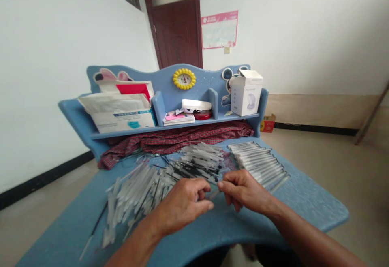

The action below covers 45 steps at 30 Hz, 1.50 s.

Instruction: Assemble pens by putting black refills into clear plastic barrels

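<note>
Over the front of the blue desk, my left hand [190, 203] has its fingers curled, with the thumb and forefinger apart. I see nothing plainly held in it. Facing it, my right hand [243, 190] is closed in a pinch. A thin translucent piece [214, 195], blurred, shows at its fingertips; its far end near my left fingers is unclear. Left of my left hand lies a heap of frosted pen barrels [133, 190]. Dark slim pen parts [194, 169] lie beyond both hands. Beside my right hand, clear pens [261, 161] lie in a neat row.
The blue desk [316, 206] has a raised shelf [158, 109] at its back. On it stand a mask box [124, 119], a white carton [246, 95] and a red round tin [202, 115]. A checked cloth [170, 139] lies bunched along the shelf's foot.
</note>
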Tool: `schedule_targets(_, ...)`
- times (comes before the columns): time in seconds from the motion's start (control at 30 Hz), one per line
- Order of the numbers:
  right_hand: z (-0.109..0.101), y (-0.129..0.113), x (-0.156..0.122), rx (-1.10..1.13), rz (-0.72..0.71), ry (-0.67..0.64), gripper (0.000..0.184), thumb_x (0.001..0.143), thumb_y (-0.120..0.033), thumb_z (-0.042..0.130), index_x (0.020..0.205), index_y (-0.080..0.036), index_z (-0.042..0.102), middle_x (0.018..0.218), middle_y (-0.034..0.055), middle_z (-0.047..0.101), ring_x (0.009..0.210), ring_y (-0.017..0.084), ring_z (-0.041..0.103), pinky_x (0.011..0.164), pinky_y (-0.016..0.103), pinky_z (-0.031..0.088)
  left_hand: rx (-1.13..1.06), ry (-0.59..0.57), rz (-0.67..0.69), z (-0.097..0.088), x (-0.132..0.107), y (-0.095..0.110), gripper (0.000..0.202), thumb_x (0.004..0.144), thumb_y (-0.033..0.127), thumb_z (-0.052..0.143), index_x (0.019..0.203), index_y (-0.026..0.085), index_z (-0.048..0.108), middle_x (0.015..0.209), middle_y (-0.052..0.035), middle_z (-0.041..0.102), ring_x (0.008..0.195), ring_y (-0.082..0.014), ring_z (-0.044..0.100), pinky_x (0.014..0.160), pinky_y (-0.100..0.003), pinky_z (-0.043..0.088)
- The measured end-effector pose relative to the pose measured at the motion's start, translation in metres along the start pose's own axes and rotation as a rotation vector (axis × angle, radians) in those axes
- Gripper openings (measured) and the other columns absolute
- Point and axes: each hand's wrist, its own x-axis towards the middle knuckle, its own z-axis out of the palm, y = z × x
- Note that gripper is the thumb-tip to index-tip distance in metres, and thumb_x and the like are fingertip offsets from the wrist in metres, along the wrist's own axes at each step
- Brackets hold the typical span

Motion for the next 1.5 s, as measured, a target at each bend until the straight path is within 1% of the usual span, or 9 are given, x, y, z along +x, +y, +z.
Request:
schedule_targets(0.1,-0.003,-0.001,-0.001,0.02,0.019,0.041,0.045,0.083,-0.053,0.053,0.055,-0.017,0.05,0.042,-0.005,0.049,0.033,0.005,0.044,0.036,0.017,0.031,-0.007,-0.023,0.022,-0.003,0.0,-0.004,0.008,0.072,0.021,0.061,0.071,0.015,0.066,0.061,0.0028,0.055,0.059,-0.0107,0.05,0.055,-0.02,0.034)
schedule_targets(0.2,-0.003,0.001,0.0,0.055,0.047,0.067,0.047,0.081,-0.054,0.054,0.053,-0.017,0.049,0.04,-0.0045,0.049,0.031,0.006,0.044,0.034,0.018,0.031,0.024,0.018,0.072,-0.002,0.0,-0.005,0.008,0.072,0.02,0.062,0.068,0.015,0.066,0.062,0.0015,0.056,0.061,-0.0112,0.051,0.055,-0.019,0.034)
schedule_targets(0.47,0.003,0.01,0.007,0.185,0.064,0.133,0.047,0.08,-0.057,0.054,0.055,-0.018,0.048,0.043,-0.0019,0.056,0.028,0.006,0.043,0.031,0.018,0.029,0.156,0.152,0.11,0.004,-0.001,-0.01,0.006,0.075,0.02,0.064,0.071,0.015,0.063,0.066,0.0011,0.056,0.061,-0.0111,0.051,0.057,-0.021,0.034)
schedule_targets(0.83,0.01,0.01,0.007,0.32,0.116,0.194,0.05,0.076,-0.062,0.057,0.055,-0.018,0.045,0.044,-0.0006,0.058,0.026,0.008,0.045,0.029,0.019,0.027,0.392,0.247,0.19,0.009,-0.003,-0.011,0.01,0.079,0.02,0.064,0.072,0.016,0.057,0.069,0.0008,0.055,0.066,-0.0127,0.053,0.06,-0.024,0.036)
schedule_targets(1.07,0.014,0.016,0.002,0.29,0.161,0.249,0.055,0.074,-0.066,0.057,0.051,-0.018,0.046,0.04,0.0007,0.055,0.026,0.009,0.045,0.029,0.019,0.028,0.628,0.279,0.269,0.02,-0.004,-0.01,0.011,0.084,0.025,0.06,0.077,0.017,0.055,0.074,-0.0019,0.058,0.071,-0.0172,0.056,0.061,-0.027,0.041)
schedule_targets(1.23,0.011,0.023,-0.001,0.258,0.181,0.265,0.059,0.074,-0.068,0.057,0.048,-0.017,0.048,0.039,0.0023,0.053,0.027,0.009,0.045,0.029,0.02,0.029,0.722,0.311,0.334,0.03,-0.006,-0.007,0.009,0.087,0.019,0.052,0.077,0.018,0.052,0.075,-0.0031,0.058,0.071,-0.0184,0.056,0.059,-0.029,0.044)
schedule_targets(1.3,0.01,0.027,-0.002,0.306,0.187,0.253,0.058,0.075,-0.069,0.054,0.051,-0.017,0.049,0.041,0.0031,0.055,0.028,0.01,0.047,0.03,0.02,0.03,0.718,0.332,0.334,0.032,-0.007,-0.005,0.008,0.086,0.017,0.052,0.077,0.017,0.052,0.075,-0.0032,0.058,0.07,-0.0184,0.055,0.059,-0.029,0.045)
schedule_targets(1.37,0.01,0.029,-0.004,0.387,0.179,0.214,0.055,0.075,-0.07,0.054,0.059,-0.017,0.052,0.045,0.0029,0.058,0.029,0.011,0.048,0.031,0.02,0.033,0.693,0.366,0.319,0.034,-0.008,-0.004,0.009,0.085,0.019,0.052,0.077,0.017,0.052,0.074,-0.0031,0.058,0.069,-0.0184,0.055,0.059,-0.029,0.046)
schedule_targets(1.5,0.015,0.03,-0.008,0.465,0.131,0.065,0.044,0.071,-0.059,0.068,0.072,-0.016,0.057,0.054,0.0023,0.063,0.032,0.01,0.05,0.033,0.02,0.037,0.614,0.426,0.288,0.036,-0.007,-0.005,0.01,0.083,0.022,0.055,0.075,0.017,0.053,0.07,-0.0018,0.056,0.067,-0.0171,0.055,0.06,-0.027,0.046)
